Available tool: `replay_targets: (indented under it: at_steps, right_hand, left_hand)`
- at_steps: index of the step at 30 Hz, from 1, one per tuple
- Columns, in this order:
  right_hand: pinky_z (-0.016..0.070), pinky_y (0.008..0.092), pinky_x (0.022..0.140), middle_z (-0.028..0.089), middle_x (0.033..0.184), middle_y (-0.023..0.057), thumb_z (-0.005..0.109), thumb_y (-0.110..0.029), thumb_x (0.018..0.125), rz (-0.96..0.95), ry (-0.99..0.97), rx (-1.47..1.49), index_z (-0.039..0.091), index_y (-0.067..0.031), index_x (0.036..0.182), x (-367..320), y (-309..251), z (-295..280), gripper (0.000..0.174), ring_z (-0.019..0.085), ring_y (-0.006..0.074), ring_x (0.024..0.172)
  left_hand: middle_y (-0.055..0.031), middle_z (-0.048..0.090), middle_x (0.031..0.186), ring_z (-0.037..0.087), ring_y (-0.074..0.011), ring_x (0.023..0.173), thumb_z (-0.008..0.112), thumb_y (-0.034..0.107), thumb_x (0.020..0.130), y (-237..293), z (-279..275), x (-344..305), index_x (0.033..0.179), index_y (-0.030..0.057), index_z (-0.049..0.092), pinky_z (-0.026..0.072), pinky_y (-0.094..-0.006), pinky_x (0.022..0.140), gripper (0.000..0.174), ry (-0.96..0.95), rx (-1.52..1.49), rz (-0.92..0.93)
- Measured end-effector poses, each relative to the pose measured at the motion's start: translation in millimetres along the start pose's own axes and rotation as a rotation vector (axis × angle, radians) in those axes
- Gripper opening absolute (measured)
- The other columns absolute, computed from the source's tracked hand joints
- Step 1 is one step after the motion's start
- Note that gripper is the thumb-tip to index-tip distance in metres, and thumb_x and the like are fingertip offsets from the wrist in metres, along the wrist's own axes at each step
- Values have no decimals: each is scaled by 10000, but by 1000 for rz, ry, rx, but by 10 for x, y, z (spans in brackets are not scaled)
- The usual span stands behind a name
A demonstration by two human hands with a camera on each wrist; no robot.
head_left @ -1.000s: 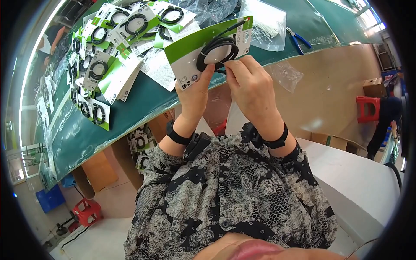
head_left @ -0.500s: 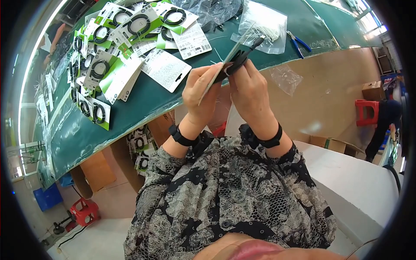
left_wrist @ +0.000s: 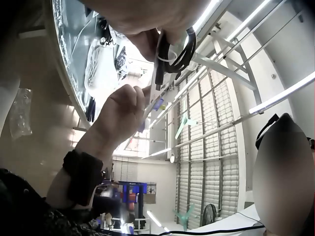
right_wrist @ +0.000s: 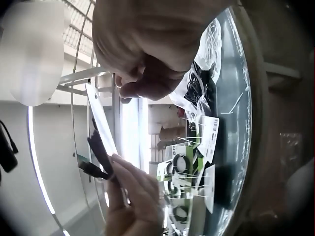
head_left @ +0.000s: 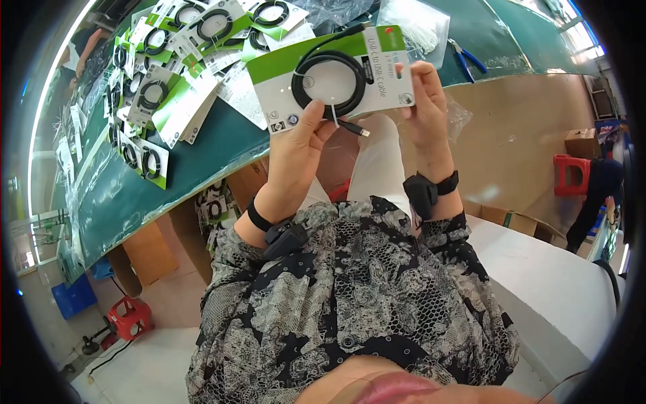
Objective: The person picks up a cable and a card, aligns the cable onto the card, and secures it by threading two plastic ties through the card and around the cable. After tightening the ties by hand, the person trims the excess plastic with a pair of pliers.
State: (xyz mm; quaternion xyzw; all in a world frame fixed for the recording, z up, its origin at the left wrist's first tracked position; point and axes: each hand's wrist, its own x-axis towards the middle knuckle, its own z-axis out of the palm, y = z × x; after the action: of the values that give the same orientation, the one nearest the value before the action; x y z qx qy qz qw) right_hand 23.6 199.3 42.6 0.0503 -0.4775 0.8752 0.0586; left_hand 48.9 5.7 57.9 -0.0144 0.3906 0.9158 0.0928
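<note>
My left hand (head_left: 296, 151) grips the lower edge of a green and white retail card (head_left: 272, 91), its thumb on the front. On this card, a coiled black USB-C cable (head_left: 356, 87) faces up, with a white tie (head_left: 334, 113) round the bottom of the coil. One cable plug (head_left: 363, 132) sticks out below the card. By the card's right end is my right hand (head_left: 427, 108), fingertips close to its edge. The right wrist view shows those fingers loosely bent beside the card (right_wrist: 104, 120), which stands nearly edge-on.
Many carded cables (head_left: 158, 94) lie heaped on the green table (head_left: 202, 168) at left. A clear bag of white ties (head_left: 420, 30) and blue-handled pliers (head_left: 464, 60) sit at the back right. A small plastic bag (head_left: 459, 118) and a red stool (head_left: 572, 174) are further right.
The card stood edge-on half a second ago and now faces up. My right hand has left the cable's lower side and moved right to the card's end.
</note>
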Motion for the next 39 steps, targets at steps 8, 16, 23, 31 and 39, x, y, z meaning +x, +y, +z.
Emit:
replay_targets:
  at_steps: [8, 16, 23, 31, 39]
  right_hand:
    - [494, 304, 781, 607, 1069, 90, 727, -122, 773, -517, -302, -1004, 521, -11, 1189, -61, 365, 62, 477, 600, 198, 919]
    - [472, 359, 840, 601, 1073, 124, 776, -84, 675, -618, -161, -846, 581, -2, 1098, -77, 522, 72, 473, 584, 277, 973]
    - [475, 367, 807, 607, 1036, 135, 670, -8, 717, -707, 27, -1040, 588, -11, 1075, -34, 733, -87, 367, 592, 303, 923]
    - [475, 380, 784, 611, 1006, 142, 636, -11, 732, -543, -54, -1094, 589, -15, 1070, -151, 627, 72, 341, 591, 320, 914]
    - [486, 372, 773, 626, 995, 124, 679, -38, 734, -685, 31, -1123, 594, -21, 1073, -87, 503, 113, 349, 607, 295, 884]
  left_hand:
    - [-38, 600, 1080, 614, -141, 924, 572, 76, 902, -22, 23, -56, 1171, 85, 514, 533, -277, 755, 275, 19, 33, -71]
    - [-50, 591, 1101, 613, -160, 945, 568, 73, 904, -49, 89, -81, 1193, 71, 492, 538, -308, 792, 298, 24, 42, -47]
    - [-73, 581, 1121, 611, -190, 969, 551, 77, 914, -8, 157, -89, 1207, 46, 472, 546, -341, 824, 306, -16, 61, -6]
    - [-88, 573, 1141, 605, -208, 995, 535, 78, 922, -64, 75, -20, 1220, 35, 463, 546, -353, 838, 310, -3, 70, -47]
    - [-88, 571, 1144, 597, -208, 1013, 531, 85, 925, -68, 25, -19, 1220, 34, 462, 539, -360, 865, 307, -3, 89, -31]
